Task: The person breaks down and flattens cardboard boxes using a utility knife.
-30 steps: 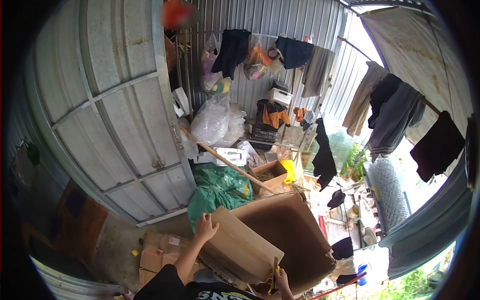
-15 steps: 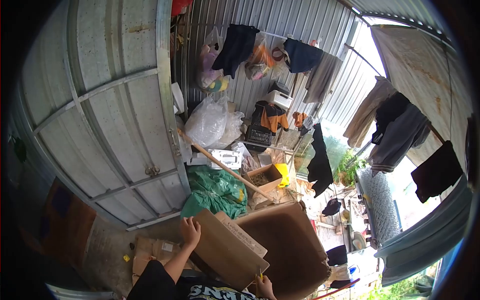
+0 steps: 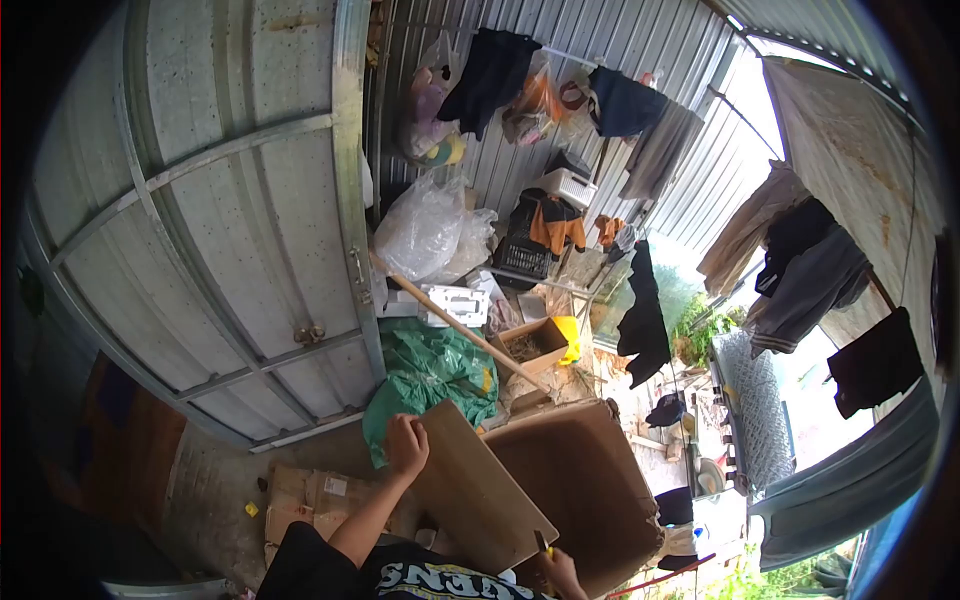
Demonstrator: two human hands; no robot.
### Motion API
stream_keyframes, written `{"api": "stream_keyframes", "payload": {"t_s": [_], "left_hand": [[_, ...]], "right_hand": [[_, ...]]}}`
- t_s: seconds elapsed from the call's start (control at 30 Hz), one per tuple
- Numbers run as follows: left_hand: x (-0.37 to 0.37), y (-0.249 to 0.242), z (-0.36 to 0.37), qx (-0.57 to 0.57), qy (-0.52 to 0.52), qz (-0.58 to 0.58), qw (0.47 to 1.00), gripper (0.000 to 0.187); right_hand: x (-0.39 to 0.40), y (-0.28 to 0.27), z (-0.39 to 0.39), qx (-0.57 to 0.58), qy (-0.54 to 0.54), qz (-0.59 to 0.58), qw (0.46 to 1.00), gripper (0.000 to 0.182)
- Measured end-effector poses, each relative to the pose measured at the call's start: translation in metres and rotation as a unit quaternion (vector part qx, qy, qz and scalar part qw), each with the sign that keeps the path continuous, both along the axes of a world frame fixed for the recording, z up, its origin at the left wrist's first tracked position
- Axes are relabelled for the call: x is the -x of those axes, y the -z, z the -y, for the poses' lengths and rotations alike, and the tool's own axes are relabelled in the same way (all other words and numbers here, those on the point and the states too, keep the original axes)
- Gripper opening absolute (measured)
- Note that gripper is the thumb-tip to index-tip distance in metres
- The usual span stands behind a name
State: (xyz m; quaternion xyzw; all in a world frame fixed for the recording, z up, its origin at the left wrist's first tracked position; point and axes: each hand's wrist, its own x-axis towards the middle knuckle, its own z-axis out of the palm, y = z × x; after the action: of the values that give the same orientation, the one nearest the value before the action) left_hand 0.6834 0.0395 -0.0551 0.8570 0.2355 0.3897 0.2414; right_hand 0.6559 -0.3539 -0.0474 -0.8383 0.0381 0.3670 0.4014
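A flat brown cardboard piece (image 3: 480,485) slants in front of me, over the near side of a large open cardboard box (image 3: 590,480). My left hand (image 3: 407,447) is closed on the upper left edge of this piece. At its lower right corner, my right hand (image 3: 563,574) is wrapped around a slim yellow-and-dark utility knife (image 3: 543,543). The knife's tip is close to the cardboard edge; whether it touches cannot be made out. Whether the piece is joined to the box is hidden.
A flattened carton (image 3: 305,500) lies on the floor at left, near the metal door (image 3: 240,220). Beyond the box are a green plastic sack (image 3: 430,365), a wooden pole (image 3: 460,325) and a small carton (image 3: 535,345). Clothes (image 3: 815,260) hang on the right.
Both hands and the cardboard piece have shifted right. The piece now hides the printed flap that showed behind it. My right hand has moved slightly lower with the knife.
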Motion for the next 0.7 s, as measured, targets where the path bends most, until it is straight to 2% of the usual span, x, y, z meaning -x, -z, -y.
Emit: {"api": "stream_keyframes", "payload": {"t_s": [0.03,0.1,0.13,0.17,0.23,0.27,0.33,0.37,0.4,0.43,0.5,0.57,0.6,0.67,0.7], "left_hand": [[0.000,0.001,-0.002,0.002,0.005,0.002,1.000,0.012],[-0.004,-0.003,0.001,0.002,0.013,0.037,0.999,0.012],[-0.003,-0.006,0.003,0.020,0.019,0.027,0.999,0.012],[-0.002,-0.012,0.007,0.040,0.025,0.017,0.999,0.011],[-0.001,-0.026,0.013,0.028,0.033,0.026,0.999,0.012],[0.001,-0.036,0.020,0.046,0.029,0.013,0.998,0.012],[-0.003,-0.056,0.022,0.038,0.059,0.065,0.995,0.009],[-0.009,-0.056,0.019,0.044,0.057,0.059,0.996,0.009],[-0.016,-0.055,0.015,0.050,0.080,0.047,0.994,0.008],[-0.024,-0.052,0.010,0.057,0.104,0.036,0.992,0.007],[-0.050,-0.031,-0.011,0.083,0.174,0.033,0.981,0.013],[-0.068,-0.002,-0.030,0.085,0.194,-0.076,0.974,0.027],[-0.073,0.002,-0.037,0.088,0.197,-0.079,0.973,0.027],[-0.074,0.009,-0.046,0.226,0.185,-0.150,0.944,0.040],[-0.072,0.018,-0.047,0.225,0.186,-0.154,0.944,0.040]], "right_hand": [[-0.006,-0.044,-0.022,0.105,-0.040,0.091,0.990,0.029],[-0.015,-0.069,-0.041,0.142,-0.108,0.268,0.947,0.023],[-0.023,-0.080,-0.053,0.098,-0.100,0.269,0.953,0.017],[-0.033,-0.077,-0.063,0.029,-0.085,0.352,0.932,0.013],[-0.057,-0.080,-0.090,0.016,-0.059,0.487,0.871,0.026],[-0.069,-0.078,-0.093,0.036,-0.093,0.478,0.873,0.026],[-0.083,-0.077,-0.097,0.057,-0.131,0.462,0.875,0.027],[-0.087,-0.077,-0.097,0.048,-0.120,0.311,0.942,0.024],[-0.089,-0.076,-0.098,0.041,-0.102,0.151,0.982,0.022],[-0.092,-0.066,-0.099,0.048,-0.102,0.145,0.983,0.022],[-0.094,-0.035,-0.102,0.087,-0.105,0.277,0.951,0.028],[-0.105,-0.029,-0.116,0.108,-0.138,0.338,0.924,0.029],[-0.113,-0.028,-0.123,0.111,-0.137,0.334,0.926,0.029],[-0.125,-0.023,-0.135,0.210,-0.195,0.315,0.905,0.027],[-0.128,-0.018,-0.139,0.209,-0.193,0.313,0.906,0.027]]}}
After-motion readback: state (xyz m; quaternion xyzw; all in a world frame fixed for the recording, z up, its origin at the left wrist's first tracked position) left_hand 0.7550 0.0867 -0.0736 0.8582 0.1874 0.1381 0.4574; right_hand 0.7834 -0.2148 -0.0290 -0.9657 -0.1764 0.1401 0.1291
